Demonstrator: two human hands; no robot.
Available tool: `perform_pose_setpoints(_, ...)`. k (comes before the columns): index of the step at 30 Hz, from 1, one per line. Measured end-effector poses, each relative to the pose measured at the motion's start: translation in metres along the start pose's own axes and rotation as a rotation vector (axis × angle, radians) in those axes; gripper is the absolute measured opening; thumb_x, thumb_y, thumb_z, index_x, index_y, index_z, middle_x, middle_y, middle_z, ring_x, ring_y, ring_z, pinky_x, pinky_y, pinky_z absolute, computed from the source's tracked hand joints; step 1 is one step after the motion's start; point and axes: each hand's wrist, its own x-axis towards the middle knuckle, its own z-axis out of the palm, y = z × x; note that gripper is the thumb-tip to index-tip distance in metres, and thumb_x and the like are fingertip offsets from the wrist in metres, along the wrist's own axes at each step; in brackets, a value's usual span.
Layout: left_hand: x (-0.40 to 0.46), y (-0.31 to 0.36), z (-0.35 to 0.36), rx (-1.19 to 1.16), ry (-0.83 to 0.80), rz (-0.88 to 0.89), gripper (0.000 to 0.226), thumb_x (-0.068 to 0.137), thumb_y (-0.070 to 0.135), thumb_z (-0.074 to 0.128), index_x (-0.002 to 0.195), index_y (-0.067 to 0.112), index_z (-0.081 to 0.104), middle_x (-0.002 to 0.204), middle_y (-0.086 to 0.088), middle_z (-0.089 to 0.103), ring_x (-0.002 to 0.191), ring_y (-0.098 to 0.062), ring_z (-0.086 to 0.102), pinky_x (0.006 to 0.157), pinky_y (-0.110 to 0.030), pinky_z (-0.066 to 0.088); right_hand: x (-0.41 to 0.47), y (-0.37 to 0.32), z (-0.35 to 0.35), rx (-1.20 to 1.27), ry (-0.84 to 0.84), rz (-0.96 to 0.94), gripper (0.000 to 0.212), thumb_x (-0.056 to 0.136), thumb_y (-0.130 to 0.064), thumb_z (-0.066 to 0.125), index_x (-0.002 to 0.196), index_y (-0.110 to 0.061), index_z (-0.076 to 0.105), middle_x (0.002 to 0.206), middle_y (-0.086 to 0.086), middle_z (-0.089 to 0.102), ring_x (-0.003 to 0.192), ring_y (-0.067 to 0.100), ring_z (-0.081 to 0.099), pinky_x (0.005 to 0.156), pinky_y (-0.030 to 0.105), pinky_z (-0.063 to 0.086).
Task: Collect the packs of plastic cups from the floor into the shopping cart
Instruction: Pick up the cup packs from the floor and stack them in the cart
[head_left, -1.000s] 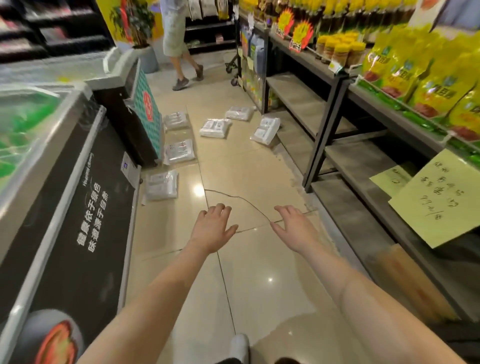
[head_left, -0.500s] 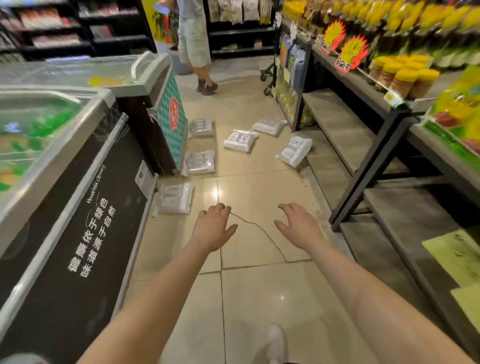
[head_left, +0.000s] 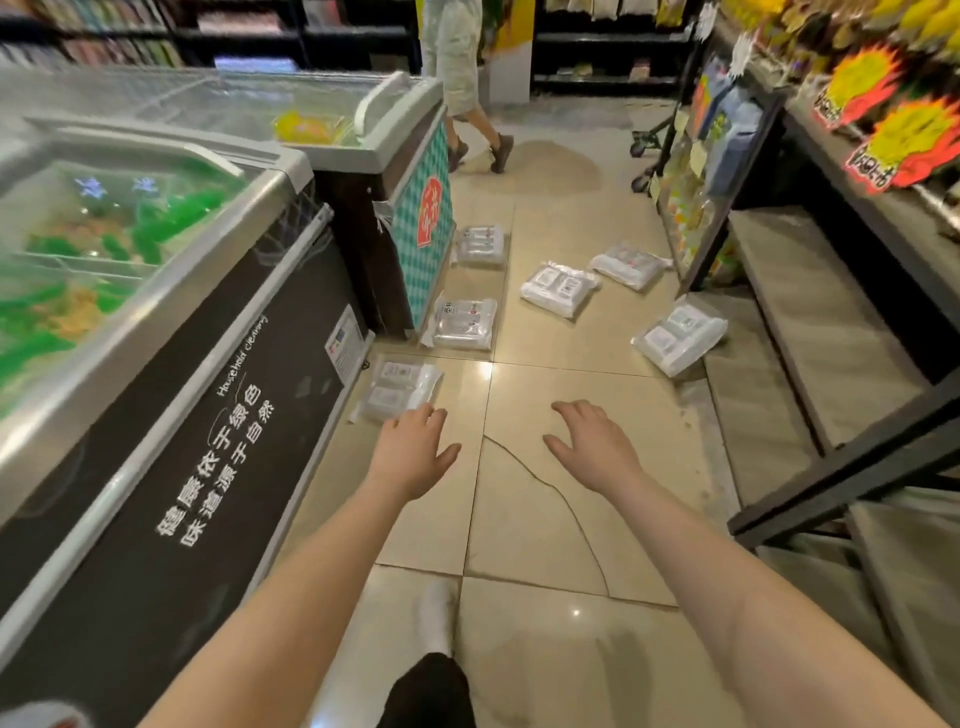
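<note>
Head view: left hand (head_left: 413, 451) and right hand (head_left: 595, 446) open, empty, outstretched above floor (head_left: 545, 519); nearest cup pack (head_left: 397, 387) near left.

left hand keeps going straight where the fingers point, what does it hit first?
Most likely the nearest pack of cups, lying on the floor beside the black freezer. The left hand is open, its fingertips just short of that pack's near edge. Height above the floor is unclear from one view.
</note>
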Motion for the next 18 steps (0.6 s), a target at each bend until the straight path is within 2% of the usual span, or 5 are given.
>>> perform_pose_setpoints(4, 0.051, -0.06, 0.012, -0.011, -0.048, -0.052, 0.05, 0.093, 0.051, 0.043, 0.13, 0.018, 0.045, 0.126, -0.002, 0.051, 0.114, -0.024, 0.051, 0.09, -0.038, 0.041, 0.072, -0.02, 0.017, 0.015, -0.031, 0.01, 0.051, 0.096, -0.04, 0.046, 0.142, -0.019, 0.038, 0.141, 0.001, 0.043, 0.13, 0.022, 0.038, 0.099, 0.035, 0.037)
perform_pose_setpoints(12, 0.149, -0.166, 0.001, 0.01, -0.105, -0.081, 0.051, 0.094, 0.05, 0.043, 0.132, 0.016, 0.045, 0.128, -0.005, 0.05, 0.115, -0.027, 0.051, 0.088, -0.039, 0.039, 0.196, -0.067, 0.032, 0.055, -0.092, 0.057, 0.052, 0.096, -0.04, 0.046, 0.143, -0.02, 0.037, 0.142, 0.001, 0.042, 0.131, 0.022, 0.037, 0.102, 0.034, 0.035)
perform_pose_setpoints(18, 0.219, -0.194, -0.009, -0.015, -0.095, -0.107, 0.052, 0.095, 0.049, 0.041, 0.135, 0.017, 0.043, 0.129, -0.004, 0.049, 0.116, -0.024, 0.049, 0.091, -0.038, 0.038, 0.276, -0.068, 0.017, 0.039, -0.09, 0.032, 0.051, 0.096, -0.04, 0.046, 0.143, -0.019, 0.037, 0.142, 0.003, 0.042, 0.132, 0.023, 0.037, 0.103, 0.035, 0.034)
